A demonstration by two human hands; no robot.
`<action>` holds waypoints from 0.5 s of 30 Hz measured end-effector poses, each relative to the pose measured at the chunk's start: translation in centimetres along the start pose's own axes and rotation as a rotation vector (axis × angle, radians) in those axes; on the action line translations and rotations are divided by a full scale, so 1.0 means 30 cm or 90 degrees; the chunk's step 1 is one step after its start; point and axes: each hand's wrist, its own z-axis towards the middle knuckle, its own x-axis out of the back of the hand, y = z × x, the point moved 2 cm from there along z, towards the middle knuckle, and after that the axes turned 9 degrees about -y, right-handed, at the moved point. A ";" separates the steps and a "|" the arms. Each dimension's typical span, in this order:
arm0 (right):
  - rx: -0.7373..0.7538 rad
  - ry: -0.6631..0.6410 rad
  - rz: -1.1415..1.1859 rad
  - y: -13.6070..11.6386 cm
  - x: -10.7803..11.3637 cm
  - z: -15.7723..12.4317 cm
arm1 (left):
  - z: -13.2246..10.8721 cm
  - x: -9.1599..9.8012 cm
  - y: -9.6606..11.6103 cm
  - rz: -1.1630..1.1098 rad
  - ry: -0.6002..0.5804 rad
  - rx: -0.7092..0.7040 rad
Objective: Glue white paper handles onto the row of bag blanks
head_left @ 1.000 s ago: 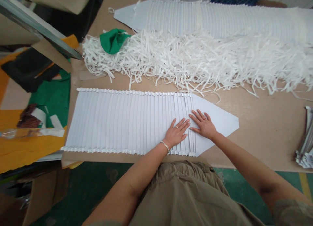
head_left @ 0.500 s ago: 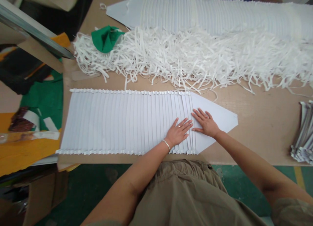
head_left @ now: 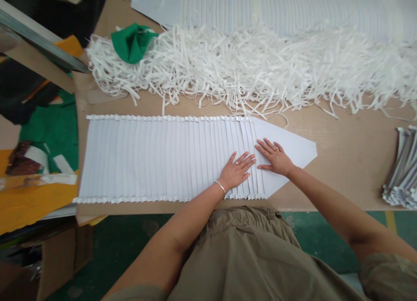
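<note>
A long white sheet of overlapping pleated strips [head_left: 156,157] lies flat along the front of the table, with small folded tabs along both long edges. Its right end tapers to a blunt, plain white point [head_left: 289,142]. My left hand [head_left: 237,170], fingers spread, rests palm down on the pleats near that end. Just to its right, my right hand [head_left: 274,157] lies flat, its fingertips over the last fold and its palm on the plain part. Neither hand grips anything. The pleats under both palms are hidden.
Behind the sheet, a heap of white ribbon strips [head_left: 228,71] crosses the brown table [head_left: 345,170], with a green cloth [head_left: 132,42] on it. Another pleated white piece [head_left: 276,8] lies beyond. Bundled grey-white strips [head_left: 400,170] sit at right. Yellow fabric [head_left: 35,205] is at left.
The view has shifted slightly, so the table and its things sit a little higher and further left. Both hands stay flat in nearly the same place on the pleated sheet.
</note>
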 end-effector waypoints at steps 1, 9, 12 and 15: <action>0.002 -0.001 0.000 0.001 0.001 0.000 | 0.000 0.000 0.000 -0.003 0.001 0.000; -0.025 0.018 -0.015 -0.026 0.012 0.002 | -0.004 -0.005 -0.007 -0.031 0.025 -0.012; -0.022 0.033 -0.030 -0.038 0.001 -0.002 | -0.009 -0.005 -0.002 -0.034 0.046 -0.008; -0.010 0.066 -0.033 -0.038 -0.022 -0.013 | -0.030 0.010 0.018 -0.026 0.062 -0.013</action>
